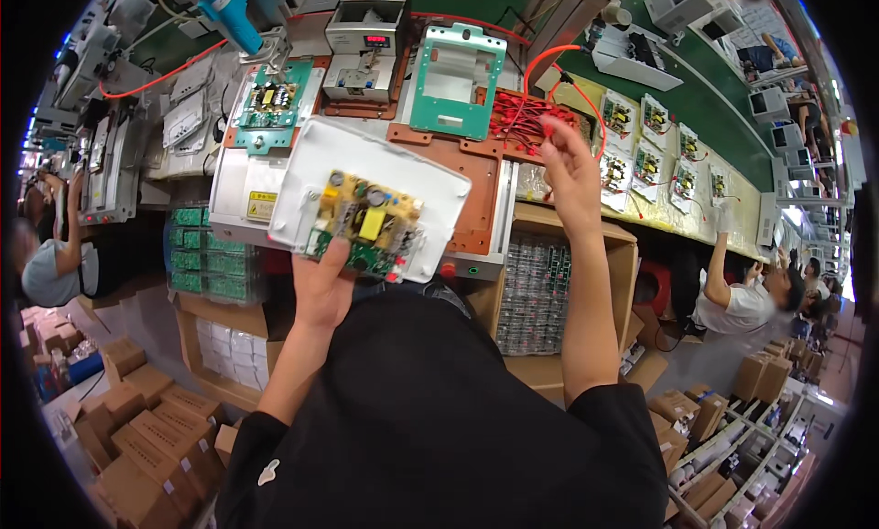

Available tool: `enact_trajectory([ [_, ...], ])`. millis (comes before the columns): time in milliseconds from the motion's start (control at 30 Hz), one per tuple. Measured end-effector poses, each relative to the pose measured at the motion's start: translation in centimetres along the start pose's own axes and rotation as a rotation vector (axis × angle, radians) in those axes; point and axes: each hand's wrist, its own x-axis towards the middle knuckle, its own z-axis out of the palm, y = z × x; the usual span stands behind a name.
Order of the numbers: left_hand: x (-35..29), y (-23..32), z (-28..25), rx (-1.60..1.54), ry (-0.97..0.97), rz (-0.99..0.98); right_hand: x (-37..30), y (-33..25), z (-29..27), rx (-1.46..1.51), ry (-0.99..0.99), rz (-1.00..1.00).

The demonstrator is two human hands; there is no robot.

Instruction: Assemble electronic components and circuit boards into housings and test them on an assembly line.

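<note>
My left hand [322, 286] grips the near edge of a white plastic housing [435, 186], its thumb on top beside a circuit board [371, 218]. The board has a yellow transformer, capacitors and a green section, and lies tilted on the housing. Small red parts show at the board's near right corner. My right hand [572, 167] is raised at the near right of a pile of red wire leads [526, 124], thumb and fingertips drawn together. Whatever is between those fingertips is too small to make out.
A green fixture plate [451, 117] stands beyond the housing; another fixture [265, 108] holds a board. A grey machine with a red display [368, 39] is behind. Boards on white housings [648, 163] line the right bench. A carton of clear trays [536, 296] stands below; co-workers sit at both sides.
</note>
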Motion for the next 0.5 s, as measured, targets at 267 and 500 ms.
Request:
enact_trajectory([
  [267, 2.3, -0.4, 2.4, 0.058, -0.059, 0.016, -4.1, -4.9, 1.7, -0.060, -0.113, 0.012],
  [500, 1.1, 0.5, 2.6, 0.084, -0.071, 0.075, -4.8, -5.4, 4.0, -0.055, -0.231, -0.071],
])
